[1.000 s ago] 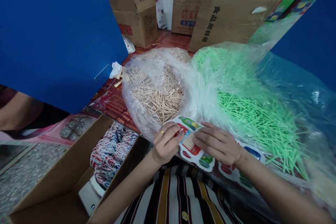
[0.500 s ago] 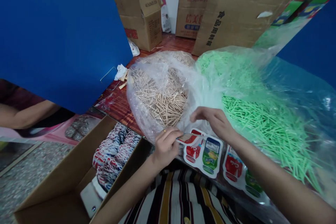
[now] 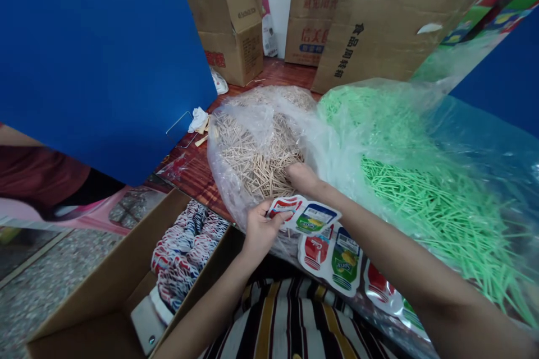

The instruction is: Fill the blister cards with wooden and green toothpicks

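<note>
My left hand (image 3: 260,230) pinches a flat bottle-shaped packet (image 3: 312,216) by its red end; the green Sprite-printed half faces up. Into the clear plastic bag of short beige sticks (image 3: 263,168) reaches my right hand (image 3: 303,178), its fingers hidden among the sticks, so I cannot see what they hold. Beneath the held packet lies another Cola-and-Sprite packet (image 3: 347,261) at the table's front edge. A further packet (image 3: 379,286) to its right is partly covered by my right forearm.
Thin green sticks (image 3: 425,219) fill a large plastic bag at right. An open carton (image 3: 63,314) at lower left holds stacked packets (image 3: 185,252) and a grey-white block (image 3: 147,320). Cardboard boxes (image 3: 374,28) stand behind; blue panels (image 3: 96,56) flank the table. Another person's sleeve (image 3: 42,174) shows at left.
My right hand has moved forward and left, into the beige sticks. My left hand has turned the packet so its printed face shows.
</note>
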A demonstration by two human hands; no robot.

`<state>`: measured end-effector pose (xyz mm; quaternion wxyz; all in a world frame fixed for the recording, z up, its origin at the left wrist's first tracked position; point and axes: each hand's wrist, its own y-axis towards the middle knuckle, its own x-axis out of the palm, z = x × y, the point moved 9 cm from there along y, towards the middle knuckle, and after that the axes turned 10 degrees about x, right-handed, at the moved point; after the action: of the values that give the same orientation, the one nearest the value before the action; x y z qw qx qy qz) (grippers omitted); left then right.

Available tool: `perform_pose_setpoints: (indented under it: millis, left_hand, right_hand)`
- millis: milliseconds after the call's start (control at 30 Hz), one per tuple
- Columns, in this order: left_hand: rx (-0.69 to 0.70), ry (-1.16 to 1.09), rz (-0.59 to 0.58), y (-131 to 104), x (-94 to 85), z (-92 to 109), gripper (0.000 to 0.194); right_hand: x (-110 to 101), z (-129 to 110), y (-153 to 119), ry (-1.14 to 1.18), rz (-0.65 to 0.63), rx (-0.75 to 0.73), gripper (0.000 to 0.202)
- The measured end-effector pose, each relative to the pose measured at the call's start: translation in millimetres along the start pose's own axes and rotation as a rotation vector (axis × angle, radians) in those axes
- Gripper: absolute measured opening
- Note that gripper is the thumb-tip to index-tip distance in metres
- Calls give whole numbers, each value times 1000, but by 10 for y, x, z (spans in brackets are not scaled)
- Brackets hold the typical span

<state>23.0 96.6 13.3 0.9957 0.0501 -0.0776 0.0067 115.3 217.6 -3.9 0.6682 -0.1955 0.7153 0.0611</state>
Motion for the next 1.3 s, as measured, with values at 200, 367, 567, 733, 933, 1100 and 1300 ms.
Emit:
perform_pose_setpoints:
  millis: [200,367,567,733,933,1100,1300]
  left_hand:
    - [92,77,-9,5,27,12,11]
    - [12,46,-30,0,83,-71,13]
    - [-64,-37,-85,-27,268,-77,13]
    - [-93,-51,-105,-56,352,-78,15]
    - [-152,-110,-106,-74,353,-146,24]
    - [-122,-76,-105,-63,353,-117,18]
    - [-134,-101,-127,-77,392,-81,20]
  right_hand:
    - [-421,245,-272,246,146,82,20]
    - [-1051,272,-1062,1157,443,-137,54]
    - [-1192,161,-1677,1133,657,-203,39]
    - [-1166,160,-1769,1031,719,-214,36]
    - [-1184,253,-1873,982,859,-168,37]
    - [-1175,42,-1845,755,730,-285,20]
    - [-1082,6,-1759,589,607,-246,13]
